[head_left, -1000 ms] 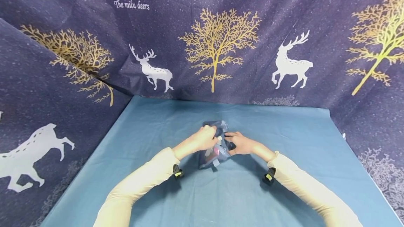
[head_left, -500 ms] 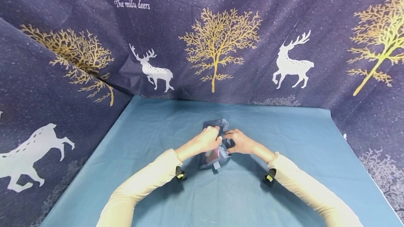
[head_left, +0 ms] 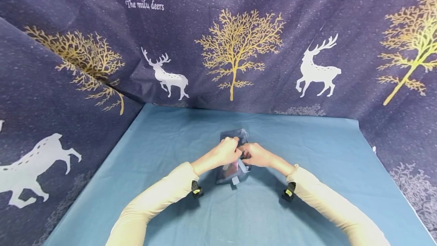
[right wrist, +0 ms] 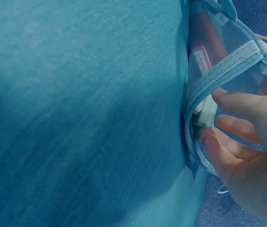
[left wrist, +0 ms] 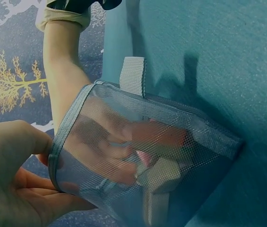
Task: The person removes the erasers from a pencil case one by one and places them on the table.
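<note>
A mesh pouch (left wrist: 214, 140) rests mid-table, a red item (left wrist: 159, 137) and a pale item (left wrist: 164, 177) inside; the left hand (head_left: 227, 152) pinches its rim; the right hand (head_left: 257, 155) reaches in, fingers half-bent, grip unclear; only the right wrist view clearly shows the zip (right wrist: 232, 75); blue cloth (head_left: 218, 215) beneath, deer-print backdrop (head_left: 211, 82) on the far side.

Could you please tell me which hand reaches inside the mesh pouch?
The right hand: its fingers are beside the contents; the left hand holds the mesh pouch's rim.
</note>
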Motion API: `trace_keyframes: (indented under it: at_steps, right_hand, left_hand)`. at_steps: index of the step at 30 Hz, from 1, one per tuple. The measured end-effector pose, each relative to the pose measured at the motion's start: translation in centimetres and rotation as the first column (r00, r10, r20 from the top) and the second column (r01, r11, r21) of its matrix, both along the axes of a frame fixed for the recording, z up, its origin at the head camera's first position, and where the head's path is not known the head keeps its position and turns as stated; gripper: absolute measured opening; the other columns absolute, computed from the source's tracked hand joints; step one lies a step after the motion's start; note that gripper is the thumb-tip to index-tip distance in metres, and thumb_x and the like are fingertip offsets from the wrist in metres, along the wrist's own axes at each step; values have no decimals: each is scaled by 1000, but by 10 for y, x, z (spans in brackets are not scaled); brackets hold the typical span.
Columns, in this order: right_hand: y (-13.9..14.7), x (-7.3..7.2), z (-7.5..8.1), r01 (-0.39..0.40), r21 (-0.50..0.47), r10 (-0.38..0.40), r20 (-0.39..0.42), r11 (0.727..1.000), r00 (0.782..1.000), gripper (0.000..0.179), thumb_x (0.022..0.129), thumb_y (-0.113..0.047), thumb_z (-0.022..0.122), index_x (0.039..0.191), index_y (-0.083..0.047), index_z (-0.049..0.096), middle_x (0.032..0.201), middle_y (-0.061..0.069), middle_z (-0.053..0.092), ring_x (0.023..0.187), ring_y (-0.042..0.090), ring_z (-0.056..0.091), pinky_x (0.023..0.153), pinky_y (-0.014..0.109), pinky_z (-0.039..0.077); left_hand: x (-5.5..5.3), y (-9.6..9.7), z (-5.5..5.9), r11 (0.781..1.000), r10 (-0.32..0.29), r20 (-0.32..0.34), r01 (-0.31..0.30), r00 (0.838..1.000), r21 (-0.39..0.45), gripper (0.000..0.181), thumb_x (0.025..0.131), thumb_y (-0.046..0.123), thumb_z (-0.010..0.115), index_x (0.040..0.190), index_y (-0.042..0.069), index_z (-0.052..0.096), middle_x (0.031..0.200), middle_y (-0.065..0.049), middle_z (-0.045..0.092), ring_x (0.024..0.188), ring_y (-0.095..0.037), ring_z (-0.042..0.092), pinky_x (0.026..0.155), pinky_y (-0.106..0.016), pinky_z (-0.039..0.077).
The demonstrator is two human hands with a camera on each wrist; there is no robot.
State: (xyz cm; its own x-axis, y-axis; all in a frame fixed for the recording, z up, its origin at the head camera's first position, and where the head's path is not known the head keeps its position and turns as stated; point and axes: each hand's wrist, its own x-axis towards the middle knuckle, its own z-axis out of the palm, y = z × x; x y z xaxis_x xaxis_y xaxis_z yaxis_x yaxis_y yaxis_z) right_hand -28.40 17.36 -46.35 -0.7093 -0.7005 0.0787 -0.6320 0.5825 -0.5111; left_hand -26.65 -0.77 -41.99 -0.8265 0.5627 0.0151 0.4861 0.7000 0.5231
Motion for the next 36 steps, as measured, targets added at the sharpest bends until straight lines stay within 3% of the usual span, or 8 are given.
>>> trace_keyframes:
  at_steps: [10, 17, 22, 28, 36]
  right_hand:
    - [-2, -1, -3, -6, 0, 6, -5, 1000, 1000, 39, 73, -7, 67, 111, -9, 57, 87, 9, 62, 77, 18, 60, 67, 23, 48]
    - [0, -2, -5, -36, 7, 36, -72, 999, 997, 21, 68, -8, 70, 85, -3, 60, 78, 9, 62, 70, 18, 60, 63, 20, 46]
    - [1, -3, -6, -66, 8, 67, -69, 998, 995, 14, 67, -6, 69, 77, -4, 60, 72, 8, 61, 64, 14, 58, 60, 19, 44]
    - [1, -2, -5, -24, 1, 24, -25, 1000, 999, 11, 70, -7, 66, 77, -5, 58, 65, 1, 57, 58, 1, 50, 56, 17, 42]
    - [1, -2, -6, 18, 2, -18, 3, 1000, 1000, 8, 86, -16, 60, 79, -14, 58, 65, -4, 59, 57, 3, 51, 57, 18, 42]
  left_hand:
    - [2, 2, -3, 999, 35, -11, -35, 999, 12, 44, 85, 12, 48, 123, -9, 47, 52, 2, 44, 35, -6, 33, 37, -19, 31]
    - [1, 3, -3, 999, 51, -16, -51, 999, 12, 47, 85, 14, 48, 127, -8, 45, 49, 5, 42, 37, -6, 35, 41, -20, 34]
    - [3, 1, -3, 998, 50, 0, -50, 999, 32, 46, 86, 14, 47, 127, -6, 44, 50, 4, 43, 36, -6, 37, 38, -19, 33]
    - [4, -1, -4, 996, 55, 2, -55, 999, 65, 41, 86, 13, 47, 124, -2, 44, 54, 2, 48, 38, -5, 41, 39, -19, 34]
    - [3, -3, -7, 994, 58, 13, -59, 998, 91, 39, 88, 15, 47, 124, 1, 42, 56, 1, 52, 38, -7, 44, 38, -19, 35]
